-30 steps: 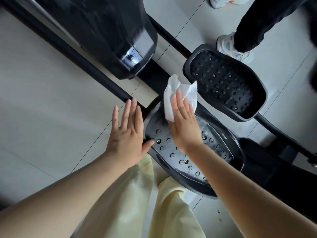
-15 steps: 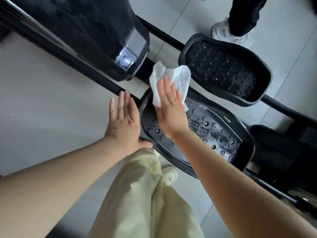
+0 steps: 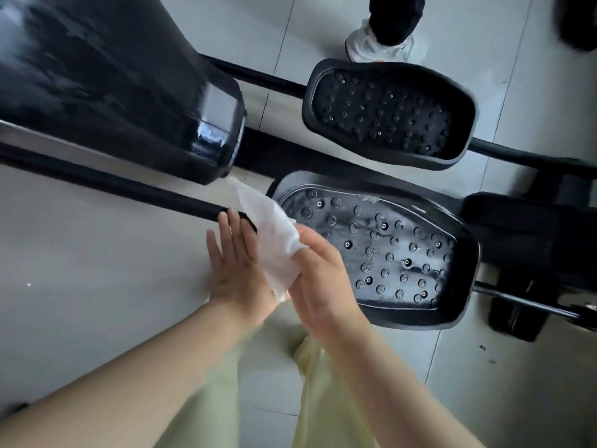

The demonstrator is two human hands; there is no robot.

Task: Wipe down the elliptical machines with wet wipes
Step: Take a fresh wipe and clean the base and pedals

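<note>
Wet wipe [image 3: 274,244]: at the left end of the near pedal [image 3: 397,250], between both hands; right hand [image 3: 323,286]: fingers curled round its lower part; left hand [image 3: 235,273]: fingers straight, flat beside it; far pedal [image 3: 387,118]: beyond, apart.

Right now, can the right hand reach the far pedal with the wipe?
Probably yes. The right hand grips the wet wipe at the near pedal, and only that low pedal lies between it and the far pedal, whose top is uncovered.
</note>
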